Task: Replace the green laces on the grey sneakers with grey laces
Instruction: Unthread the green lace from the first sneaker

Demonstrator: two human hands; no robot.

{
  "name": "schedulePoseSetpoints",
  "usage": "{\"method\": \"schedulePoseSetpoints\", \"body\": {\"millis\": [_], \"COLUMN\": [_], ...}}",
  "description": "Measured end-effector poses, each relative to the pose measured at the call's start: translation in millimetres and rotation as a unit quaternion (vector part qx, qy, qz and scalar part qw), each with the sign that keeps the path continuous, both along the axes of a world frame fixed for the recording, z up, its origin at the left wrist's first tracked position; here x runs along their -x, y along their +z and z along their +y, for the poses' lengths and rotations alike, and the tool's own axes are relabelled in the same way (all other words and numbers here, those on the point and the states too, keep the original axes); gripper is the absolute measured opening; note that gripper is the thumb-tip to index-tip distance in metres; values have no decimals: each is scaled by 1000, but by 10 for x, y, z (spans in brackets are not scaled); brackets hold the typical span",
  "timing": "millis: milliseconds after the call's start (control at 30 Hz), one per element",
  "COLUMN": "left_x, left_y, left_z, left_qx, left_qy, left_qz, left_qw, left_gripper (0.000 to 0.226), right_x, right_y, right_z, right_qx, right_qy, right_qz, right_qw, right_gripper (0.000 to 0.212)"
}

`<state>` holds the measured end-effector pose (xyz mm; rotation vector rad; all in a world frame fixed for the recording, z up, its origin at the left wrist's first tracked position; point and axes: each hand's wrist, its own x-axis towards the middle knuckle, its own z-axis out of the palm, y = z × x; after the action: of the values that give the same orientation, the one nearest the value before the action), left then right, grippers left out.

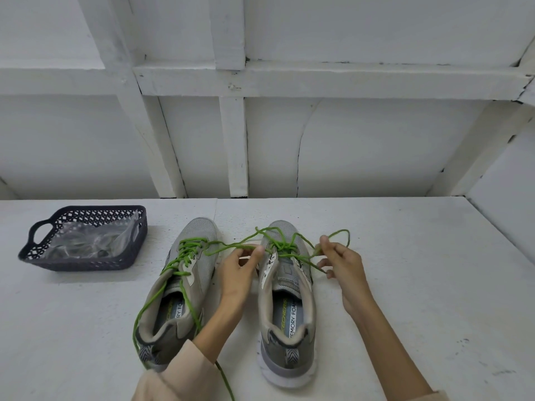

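Two grey sneakers stand side by side on the white table [405, 285], toes pointing away from the person: left sneaker [162, 308] and right sneaker [285, 337].

Step in hand, as I read it: unlacing the right sneaker. Its green lace [282, 245] is crossed only through the eyelets nearest the toe. The upper eyelets look bare, though they are small in this view.

Hands are apart, one on each side of the right sneaker's forefoot.
- Left hand [240, 270] pinches a strand of that lace between thumb and fingertips, just beside the shoe's inner edge. The strand runs on leftward across the gap toward the left sneaker.
- Right hand [343, 264] pinches the other strand just off the shoe's outer edge. A loose loop arcs beyond the thumb, and more lace passes by the lower fingers.

Next move, judged: ease the remaining crossings out of the toe eyelets one at a time, feeding slack so the loose loops don't snag.

The left sneaker is laced with a second green lace [188, 251], untied. Its ends trail back past the heel and under the left sleeve [179, 369].

Grey laces are not plainly seen. A dark basket [86, 263], well to the left, holds clear plastic packets [86, 241]. I cannot tell what is in them.
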<state>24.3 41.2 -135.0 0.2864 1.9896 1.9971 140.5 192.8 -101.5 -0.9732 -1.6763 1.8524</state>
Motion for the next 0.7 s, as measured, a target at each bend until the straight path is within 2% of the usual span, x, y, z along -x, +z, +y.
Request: {"method": "schedulePoseSetpoints", "body": {"millis": [67, 167, 267, 367, 467, 600, 633, 700], "left_x": [-1, 18, 33, 19, 14, 17, 17, 18], "left_y": [-38, -62, -55, -35, -27, -37, -39, -35], "left_z": [20, 24, 14, 23, 25, 2, 0, 2], "left_qx": [13, 22, 17, 13, 7, 9, 11, 15], "left_qy": [-27, -37, -45, -45, -43, -43, -45, -51], "left_qz": [-9, -10, -11, -10, -12, -15, -16, -16], "left_qw": [1000, 999, 999, 999, 999, 999, 999, 998], "left_gripper": [16, 16, 14, 11, 11, 13, 13, 14], "right_x": [13, 1, -33, -38, -30, 9, 25, 51], "right_y": [22, 84, 120, 105, 75, -13, -27, -29], "right_z": [-76, -94, -55, -32, -25, 28, 21, -39], "right_qx": [-7, -12, -6, -4, -20, -10, -2, 1], "right_qy": [60, 108, 143, 151, 114, -53, -63, -14], "right_qz": [-5, 16, 18, 20, 27, 62, 62, 41], "right_qw": [998, 994, 989, 988, 993, 997, 996, 999], "right_gripper": [35, 30, 42, 29, 14, 5, 3, 7]}}
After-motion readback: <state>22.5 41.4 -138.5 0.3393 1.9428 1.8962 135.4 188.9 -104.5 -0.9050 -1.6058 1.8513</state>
